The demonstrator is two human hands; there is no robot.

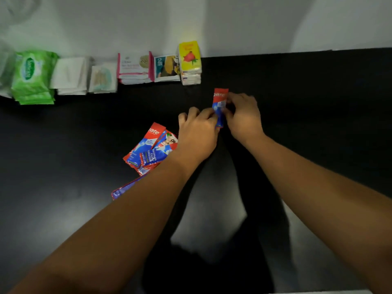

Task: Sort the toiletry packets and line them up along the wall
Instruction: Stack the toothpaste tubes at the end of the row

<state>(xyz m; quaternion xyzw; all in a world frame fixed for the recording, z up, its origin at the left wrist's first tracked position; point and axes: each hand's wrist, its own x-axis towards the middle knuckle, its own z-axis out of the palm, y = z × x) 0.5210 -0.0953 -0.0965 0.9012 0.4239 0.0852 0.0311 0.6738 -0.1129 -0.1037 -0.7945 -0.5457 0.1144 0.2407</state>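
A black, glossy tabletop (307, 115) fills most of the view. Its far edge meets a plain white wall (127, 22), which runs across the whole top of the view. Broad soft shade lies over the middle of the wall, and its right part is brighter. Pale patches of reflected light (203, 219) show on the tabletop towards its near edge. A thin pale strip (318, 292) lies along the near right corner; what it is cannot be told.
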